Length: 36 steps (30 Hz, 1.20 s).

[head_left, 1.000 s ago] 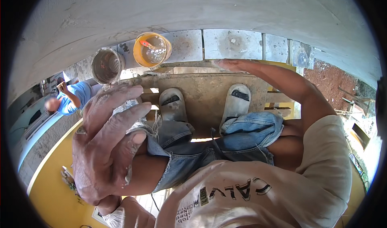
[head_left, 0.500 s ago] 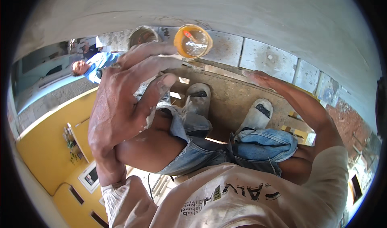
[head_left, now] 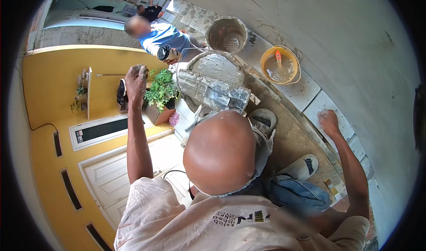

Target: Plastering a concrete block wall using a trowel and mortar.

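Note:
My left hand is raised at the left, in front of the yellow wall, its fingers curled in and nothing visible in them. My right hand rests by the pale block ledge with fingers bent in; nothing shows in its grip. Between them stands a round bucket of grey mortar. A mortar-caked, slab-like thing with dark patches lies across its near side. A yellow bucket on the ledge holds cloudy water and an orange-handled tool, its lower end under water.
A grey mortar-stained bucket stands at the far end of the ledge. A person in a blue shirt is beyond the mortar bucket. A potted plant sits by the yellow wall. A smooth grey wall rises at right.
My view has turned leftward, bringing the mortar bucket into sight. My left hand has moved from close before me out to the left, its fingers curling. My right hand's fingers have bent in.

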Available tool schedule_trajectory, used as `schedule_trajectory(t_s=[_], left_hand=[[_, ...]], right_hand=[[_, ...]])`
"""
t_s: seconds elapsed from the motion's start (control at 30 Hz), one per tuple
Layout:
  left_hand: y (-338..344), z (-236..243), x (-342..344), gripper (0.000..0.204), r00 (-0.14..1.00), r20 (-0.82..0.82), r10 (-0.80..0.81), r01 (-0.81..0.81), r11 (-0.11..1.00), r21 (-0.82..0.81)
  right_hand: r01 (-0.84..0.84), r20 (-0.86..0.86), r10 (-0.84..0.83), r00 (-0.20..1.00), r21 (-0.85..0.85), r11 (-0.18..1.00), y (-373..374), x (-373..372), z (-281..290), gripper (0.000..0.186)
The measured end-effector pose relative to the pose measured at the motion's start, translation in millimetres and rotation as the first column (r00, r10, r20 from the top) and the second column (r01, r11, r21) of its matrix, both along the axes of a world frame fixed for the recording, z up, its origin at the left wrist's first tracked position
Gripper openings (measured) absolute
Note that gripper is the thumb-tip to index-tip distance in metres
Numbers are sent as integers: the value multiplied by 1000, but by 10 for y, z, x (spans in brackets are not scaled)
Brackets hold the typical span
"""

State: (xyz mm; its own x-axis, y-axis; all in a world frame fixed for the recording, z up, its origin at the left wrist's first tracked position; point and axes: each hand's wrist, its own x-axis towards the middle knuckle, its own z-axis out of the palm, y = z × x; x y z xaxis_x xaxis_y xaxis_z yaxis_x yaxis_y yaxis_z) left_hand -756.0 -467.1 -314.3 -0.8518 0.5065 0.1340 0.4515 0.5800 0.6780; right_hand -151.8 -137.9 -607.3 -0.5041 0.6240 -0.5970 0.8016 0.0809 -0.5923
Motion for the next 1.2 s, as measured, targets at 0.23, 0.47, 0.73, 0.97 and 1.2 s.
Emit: schedule_trajectory(t_s=[0.23, 0.47, 0.73, 0.97, 1.2], left_hand=[[-199, -1325, -432, 119, 997, 1, 80, -73, 908, -413], [-64, -2054, -843, 89, 987, -89, 134, -146, 978, -147], [205, -2662, -992, 42, 984, 85, 158, -179, 893, 414], [245, -2504, -1249, 36, 988, 133, -77, -36, 721, 692], [240, -1349, -1400, 43, 1000, 22, -2, -12, 770, 638]], right_hand=[[-270, -84, 323, 943, 380, 885, 188, -109, 414, 50], [-353, 106, 337, 935, 347, 869, 223, -164, 885, 44], [-421, 236, 354, 905, 375, 826, 204, -66, 820, 41], [-470, 300, 384, 873, 309, 827, 164, -122, 708, 37], [-469, 266, 397, 878, 319, 824, 255, -140, 561, 37]])
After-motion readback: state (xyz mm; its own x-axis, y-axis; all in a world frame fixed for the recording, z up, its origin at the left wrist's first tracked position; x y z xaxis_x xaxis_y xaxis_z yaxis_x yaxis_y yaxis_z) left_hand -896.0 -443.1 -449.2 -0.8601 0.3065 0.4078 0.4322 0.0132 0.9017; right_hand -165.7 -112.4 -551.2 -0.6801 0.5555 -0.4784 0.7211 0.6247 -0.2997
